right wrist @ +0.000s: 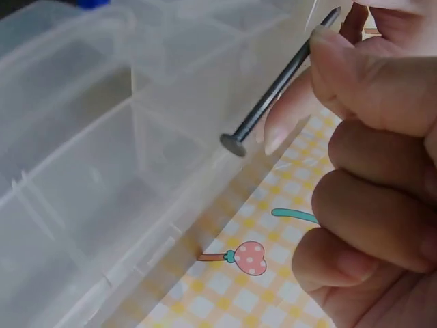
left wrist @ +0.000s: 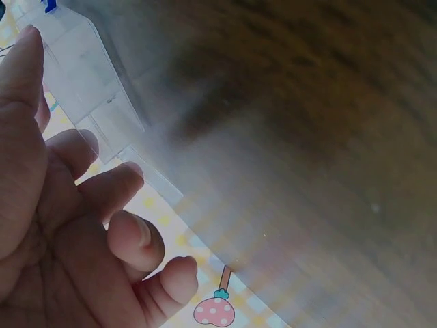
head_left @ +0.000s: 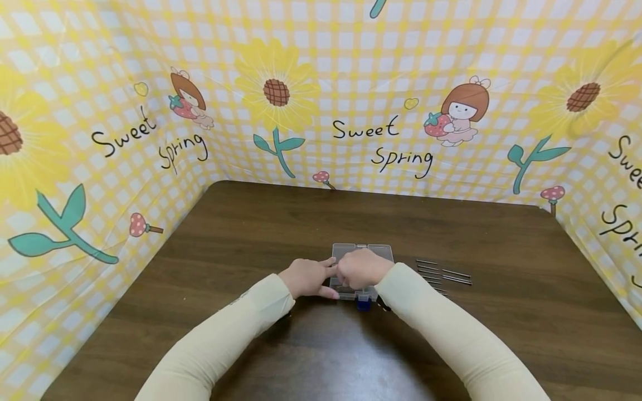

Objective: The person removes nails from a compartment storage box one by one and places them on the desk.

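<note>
A clear plastic compartment box [head_left: 345, 250] stands on the table with its lid raised. Over it, the right hand [head_left: 362, 268] pinches a steel nail [right wrist: 273, 91] between thumb and index finger, the flat head pointing down and away in the right wrist view. The other fingers of that hand are curled in. At the box's left side is the left hand [head_left: 306, 277], its thumb at the near edge and its index finger reaching toward the right hand. In the left wrist view its remaining fingers are loosely bent, with nothing between them. The right hand covers part of the compartments.
Several loose nails [head_left: 456, 277] lie in two rough groups on the brown table [head_left: 261, 234], right of the box. A blue latch [head_left: 364, 303] hangs at the box's front. Behind and beside the table rises a yellow checked cloth [head_left: 311, 55] with printed flowers.
</note>
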Tool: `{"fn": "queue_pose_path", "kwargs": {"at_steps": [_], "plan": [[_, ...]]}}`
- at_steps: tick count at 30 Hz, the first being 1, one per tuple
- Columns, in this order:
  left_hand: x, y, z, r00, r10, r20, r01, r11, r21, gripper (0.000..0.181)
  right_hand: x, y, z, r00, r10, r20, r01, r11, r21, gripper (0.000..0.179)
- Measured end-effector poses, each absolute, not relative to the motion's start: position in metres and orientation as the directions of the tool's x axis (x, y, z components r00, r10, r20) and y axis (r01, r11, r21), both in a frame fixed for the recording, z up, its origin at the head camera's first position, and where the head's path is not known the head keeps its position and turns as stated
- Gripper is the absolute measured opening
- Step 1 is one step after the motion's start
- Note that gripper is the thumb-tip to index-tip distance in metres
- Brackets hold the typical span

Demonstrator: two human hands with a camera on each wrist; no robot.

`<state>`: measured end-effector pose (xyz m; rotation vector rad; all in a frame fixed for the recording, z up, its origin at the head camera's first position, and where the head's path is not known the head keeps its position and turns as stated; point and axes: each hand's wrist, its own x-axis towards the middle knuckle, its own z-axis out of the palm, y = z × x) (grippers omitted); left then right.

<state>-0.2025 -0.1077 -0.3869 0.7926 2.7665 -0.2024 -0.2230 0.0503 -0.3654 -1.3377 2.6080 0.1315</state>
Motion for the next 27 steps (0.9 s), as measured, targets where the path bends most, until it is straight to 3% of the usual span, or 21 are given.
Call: {"fn": "queue_pose_path", "kwargs": {"at_steps": [11,24,27], "plan": [[-0.204,-0.108,-0.387,-0.816,0.502,-0.289,0.531,0.847,-0.030,0.077,-0.241,0.060,-0.350,-0.609,-0.723,-0.326,-0.737,0.668,-0.106,0.018],[-0.204,-0.107,-0.386,-0.817,0.501,-0.287,0.523,0.852,-0.003,0.077,-0.241,0.088,-0.349,-0.638,-0.696,-0.328,-0.710,0.697,-0.098,0.018],[-0.204,-0.108,-0.386,-0.817,0.498,-0.292,0.521,0.854,-0.001,0.077,-0.240,0.098,-0.347,-0.645,-0.692,-0.323,-0.702,0.704,-0.106,0.026]]}}
